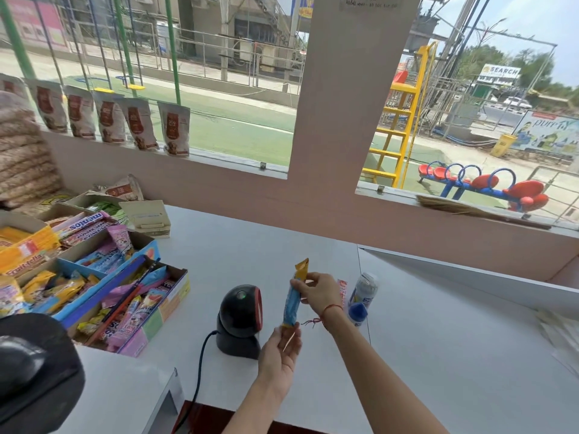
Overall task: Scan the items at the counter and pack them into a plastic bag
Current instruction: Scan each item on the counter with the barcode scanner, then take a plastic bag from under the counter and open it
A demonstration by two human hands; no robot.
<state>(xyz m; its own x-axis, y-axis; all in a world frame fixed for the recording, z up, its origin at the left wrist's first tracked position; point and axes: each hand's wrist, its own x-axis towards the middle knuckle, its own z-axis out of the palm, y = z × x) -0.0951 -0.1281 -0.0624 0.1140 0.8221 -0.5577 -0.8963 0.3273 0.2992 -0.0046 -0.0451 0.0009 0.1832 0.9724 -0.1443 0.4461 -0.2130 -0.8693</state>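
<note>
A long blue and yellow snack packet point(293, 303) is held upright just right of the black barcode scanner point(239, 321). My right hand point(316, 292) pinches its upper part and my left hand point(280, 355) grips its lower end. Behind my right wrist on the white counter point(438, 355) stand a white and blue bottle point(364, 291), a small blue-capped item point(357, 313) and a thin red and white packet point(342, 291). No plastic bag can be made out for certain.
Open boxes of sweets point(94, 283) crowd the counter's left side. A black cap point(34, 371) sits at the lower left. The scanner's cable point(200, 364) runs toward me. Pale sheets point(560, 336) lie at the right edge. Pouches point(109, 120) line the window sill.
</note>
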